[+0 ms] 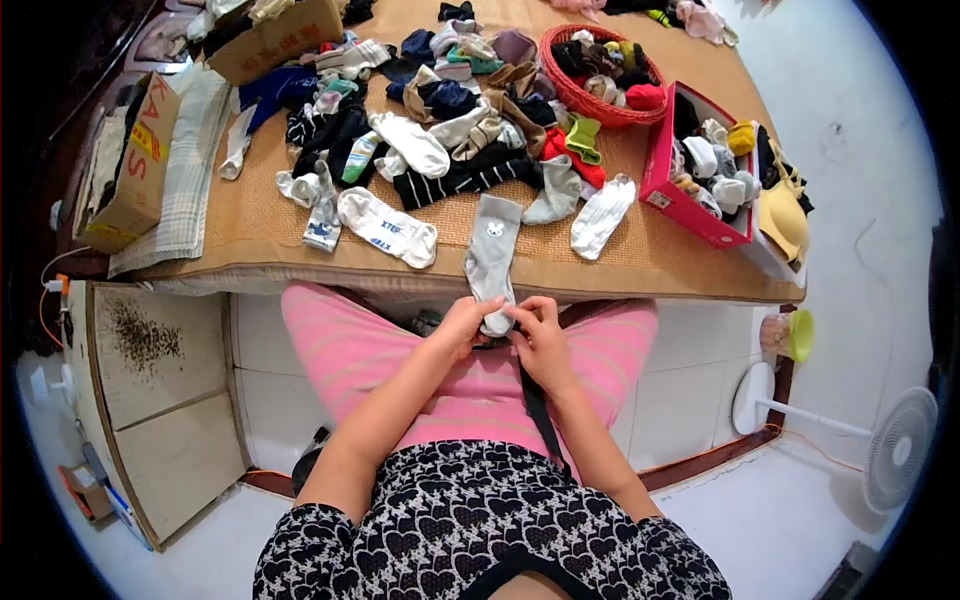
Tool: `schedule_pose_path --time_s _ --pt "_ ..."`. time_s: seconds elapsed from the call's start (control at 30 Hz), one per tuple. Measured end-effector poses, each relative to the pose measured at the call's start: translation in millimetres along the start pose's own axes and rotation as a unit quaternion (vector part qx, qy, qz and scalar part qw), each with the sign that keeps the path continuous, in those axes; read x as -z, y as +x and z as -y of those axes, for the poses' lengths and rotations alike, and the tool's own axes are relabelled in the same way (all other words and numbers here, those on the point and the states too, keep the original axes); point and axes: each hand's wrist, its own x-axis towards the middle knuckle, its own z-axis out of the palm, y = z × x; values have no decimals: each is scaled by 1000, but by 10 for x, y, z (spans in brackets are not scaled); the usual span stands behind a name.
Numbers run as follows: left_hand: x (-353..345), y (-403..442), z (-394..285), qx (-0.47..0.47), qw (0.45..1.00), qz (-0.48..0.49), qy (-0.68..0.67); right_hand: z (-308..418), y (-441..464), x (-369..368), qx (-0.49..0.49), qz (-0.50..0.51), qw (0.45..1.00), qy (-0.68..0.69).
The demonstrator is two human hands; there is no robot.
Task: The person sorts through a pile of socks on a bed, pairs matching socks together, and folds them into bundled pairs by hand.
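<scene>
A grey sock (490, 255) with a small white animal face near its cuff lies over the bed's front edge, its toe end toward me. My left hand (466, 326) pinches the toe end from the left side. On the right of the same toe, my right hand (540, 340) is closed with its fingertips on the fabric. Just left of the grey sock lies a white sock with blue lettering (388, 228). To its right are a pale grey-green sock (554, 192) and a white ribbed sock (603, 218).
A heap of mixed socks (430, 110) spreads behind. A red woven basket (604, 113) and a pink box (690, 215), both with socks, stand right. Cardboard boxes (148, 160) stand left. A white fan (898, 450) is on the floor at right.
</scene>
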Motion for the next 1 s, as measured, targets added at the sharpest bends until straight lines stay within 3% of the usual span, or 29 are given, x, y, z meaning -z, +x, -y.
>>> schedule_pose_path --time_s 0.13,0.17,0.27,0.37,0.43,0.5,0.53,0.57,0.67,0.77,0.83,0.97,1.0 --pt "56 91 95 6 1000 -22 -17 -199 99 -131 -13 -37 998 51" --pt "58 119 132 -4 998 -14 -62 -295 104 -185 -79 -28 989 121" --pt "4 18 80 -3 992 -6 -128 -573 95 -278 -243 13 960 137" --pt "-42 -9 48 5 994 4 -111 -584 93 -314 -224 27 973 55" --pt "-10 41 85 -13 998 17 50 -480 102 -295 -252 26 967 35" --pt "-19 59 104 -38 998 -26 31 -435 103 -298 -172 -41 984 24" --pt "-12 53 79 -28 999 -26 3 -389 108 -279 -160 -61 981 88" --pt "-4 47 55 -19 999 -26 -26 -341 100 -229 -160 -60 981 89" --pt "10 4 -1 -8 999 -26 -34 -113 117 -65 0 -31 999 26" --pt "-15 -19 -22 -6 999 -31 -14 -222 99 -91 3 -48 999 -12" --pt "24 68 84 -12 996 6 -93 -292 112 -121 5 -68 997 -29" --pt "16 48 76 -18 991 19 -129 -399 112 -136 -48 -24 993 100" --pt "29 67 95 -17 991 19 -130 -347 119 -109 -124 5 977 172"
